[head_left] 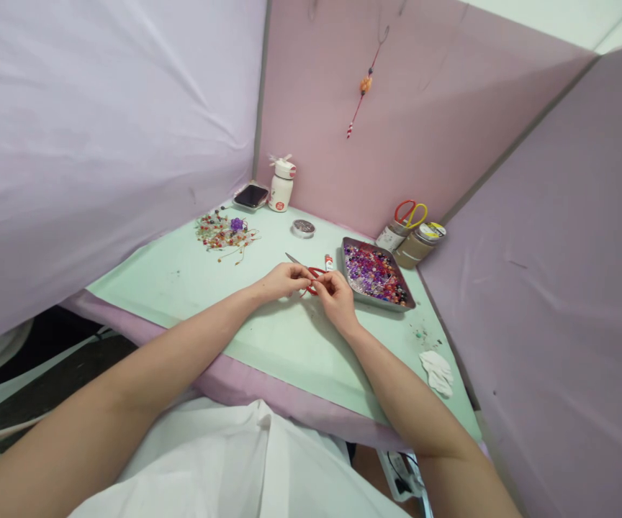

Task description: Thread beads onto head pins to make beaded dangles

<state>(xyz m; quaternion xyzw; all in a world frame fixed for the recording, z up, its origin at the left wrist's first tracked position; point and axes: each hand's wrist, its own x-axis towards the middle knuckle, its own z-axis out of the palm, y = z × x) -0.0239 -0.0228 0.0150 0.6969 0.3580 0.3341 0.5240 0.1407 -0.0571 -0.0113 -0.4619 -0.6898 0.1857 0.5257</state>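
My left hand (285, 280) and my right hand (335, 293) meet over the middle of the table, fingertips almost touching. Both are closed in a pinch on a thin red cord (304, 293), mostly hidden by the fingers. Just beyond and partly behind them lie scissors (292, 259) with red handles, the blade pointing to the far left. A small red-and-white lighter (329, 262) is next to the right hand's fingers. Right of it, a metal tray (379, 305) holds many purple, red and dark beads.
Strung beads (224, 234) are heaped at left, near a phone (251, 196) and a white bottle (281, 188). A round container (303, 229) sits centrally. Jars (416, 247) stand at the back right, one with scissors. Crumpled tissue (437, 373) lies at right; a beaded string (365, 86) hangs above.
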